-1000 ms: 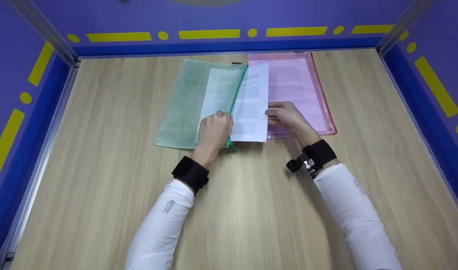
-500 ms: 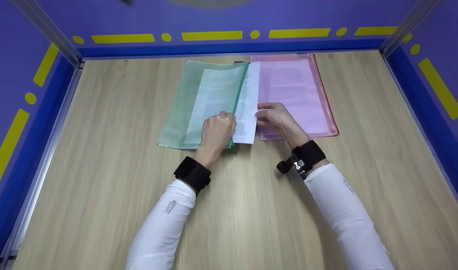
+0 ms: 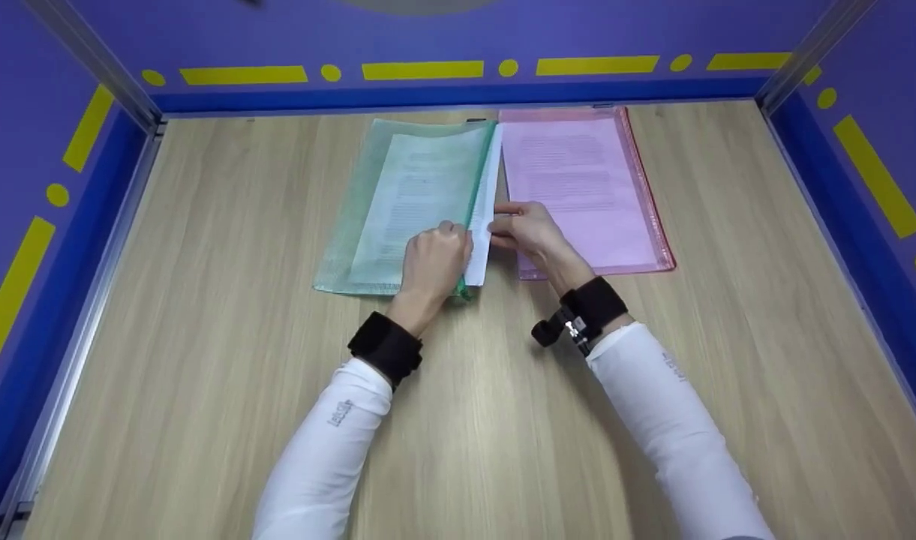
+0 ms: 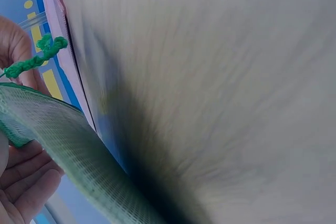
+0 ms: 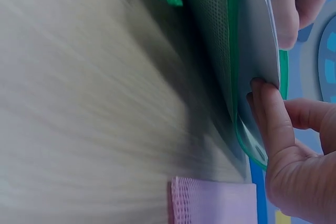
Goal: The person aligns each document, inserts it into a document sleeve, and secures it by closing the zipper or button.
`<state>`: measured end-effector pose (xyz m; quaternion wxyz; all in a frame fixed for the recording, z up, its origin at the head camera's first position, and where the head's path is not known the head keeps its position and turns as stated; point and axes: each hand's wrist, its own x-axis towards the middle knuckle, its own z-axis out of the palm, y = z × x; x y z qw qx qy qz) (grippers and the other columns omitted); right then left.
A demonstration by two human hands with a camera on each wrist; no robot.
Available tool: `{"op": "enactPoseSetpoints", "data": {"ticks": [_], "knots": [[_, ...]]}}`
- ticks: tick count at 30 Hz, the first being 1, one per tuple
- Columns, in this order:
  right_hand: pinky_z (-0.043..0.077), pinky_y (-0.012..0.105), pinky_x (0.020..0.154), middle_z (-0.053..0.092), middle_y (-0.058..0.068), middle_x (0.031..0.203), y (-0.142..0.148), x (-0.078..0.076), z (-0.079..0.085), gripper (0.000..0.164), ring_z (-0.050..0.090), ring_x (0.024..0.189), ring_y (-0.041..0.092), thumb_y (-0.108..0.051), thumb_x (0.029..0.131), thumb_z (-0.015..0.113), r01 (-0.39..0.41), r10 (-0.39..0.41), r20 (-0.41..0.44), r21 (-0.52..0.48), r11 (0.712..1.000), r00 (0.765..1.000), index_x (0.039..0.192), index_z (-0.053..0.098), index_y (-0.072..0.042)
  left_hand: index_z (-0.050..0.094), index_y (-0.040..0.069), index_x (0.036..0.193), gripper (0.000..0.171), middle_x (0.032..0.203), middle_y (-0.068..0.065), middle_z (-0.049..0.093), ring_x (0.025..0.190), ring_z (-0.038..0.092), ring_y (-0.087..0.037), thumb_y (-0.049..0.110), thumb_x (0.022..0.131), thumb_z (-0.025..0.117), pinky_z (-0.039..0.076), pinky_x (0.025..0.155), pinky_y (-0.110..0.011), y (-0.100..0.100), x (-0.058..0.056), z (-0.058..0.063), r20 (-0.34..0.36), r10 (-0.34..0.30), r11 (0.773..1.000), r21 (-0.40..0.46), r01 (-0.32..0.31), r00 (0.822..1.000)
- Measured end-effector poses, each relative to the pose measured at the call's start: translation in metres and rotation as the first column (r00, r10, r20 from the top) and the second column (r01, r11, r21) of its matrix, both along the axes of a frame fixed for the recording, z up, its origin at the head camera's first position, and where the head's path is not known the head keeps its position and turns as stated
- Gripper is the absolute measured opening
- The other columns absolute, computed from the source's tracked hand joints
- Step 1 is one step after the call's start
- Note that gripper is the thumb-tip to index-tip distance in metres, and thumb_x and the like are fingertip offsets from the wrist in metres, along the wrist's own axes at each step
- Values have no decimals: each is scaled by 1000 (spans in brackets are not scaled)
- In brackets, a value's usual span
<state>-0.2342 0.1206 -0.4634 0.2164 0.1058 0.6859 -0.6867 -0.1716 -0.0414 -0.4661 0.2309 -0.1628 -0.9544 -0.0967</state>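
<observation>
A green mesh zip pouch lies at the middle of the table, its right side lifted and parted. My left hand grips that opening edge with curled fingers. Printed sheets of paper sit mostly inside the pouch, showing through the mesh, and a narrow strip sticks out on the right. My right hand pinches the outer edge of the sheets. In the right wrist view, its fingertips meet the paper right at the green-trimmed mouth. A knotted green cord dangles from the pouch's near corner.
A pink mesh zip pouch with printed paper inside lies flat just right of the green one. Both pouches are near the back wall of the wooden table. Blue panels with yellow marks enclose three sides.
My right hand has moved left, sliding the sheets deeper into the green pouch, so the strip outside is much narrower. My left hand keeps its grip at nearly the same place.
</observation>
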Motion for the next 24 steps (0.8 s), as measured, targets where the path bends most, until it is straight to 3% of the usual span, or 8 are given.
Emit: {"op": "enactPoseSetpoints", "data": {"ticks": [12,19,24], "knots": [[58,18,75,58,23,137,-18,0,-5,55,69,92,13,5,88,58,28,-28,-5,26,999,1000,142,48,5,68,4,73,31,67,-10,67,52,64,-24,18,98,58,53,47,-36,1,-1,2,-33,-12,1000,14,13,999],[58,18,72,58,25,136,-24,2,-8,53,67,79,9,8,88,54,15,-15,-14,42,999,1000,140,49,7,70,3,78,29,71,-10,69,52,64,-24,19,99,58,54,48,-35,4,-1,4,-19,-19,1000,15,19,1000],[54,17,63,61,22,122,-28,2,-9,45,62,75,9,7,88,49,-9,13,-44,107,994,999,133,56,9,70,3,77,30,71,-11,69,53,65,-25,20,99,57,55,48,-36,6,0,9,-24,-24,1000,7,24,999]]}}
